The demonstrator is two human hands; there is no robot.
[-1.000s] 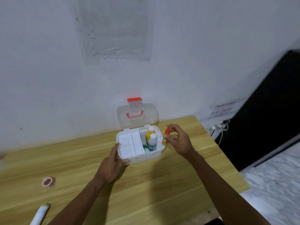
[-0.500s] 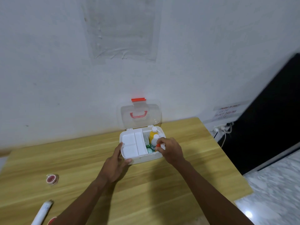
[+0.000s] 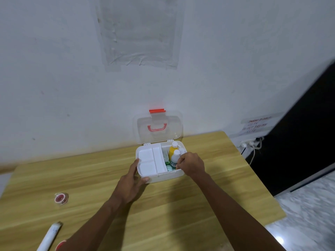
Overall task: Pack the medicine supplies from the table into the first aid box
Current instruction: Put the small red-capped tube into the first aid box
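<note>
Your left hand (image 3: pixel 133 180) braces the first aid box (image 3: pixel 159 175) at centre frame; your right hand (image 3: pixel 190 163) is curled inside, its contents hidden. The bottles (image 3: pixel 174 158) look light, rigid, slippery: grip their bodies.

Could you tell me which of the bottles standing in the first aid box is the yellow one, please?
The yellow bottle stands farther back, toward the lid; the white bottle in front of it sits beside the right hand.
</note>
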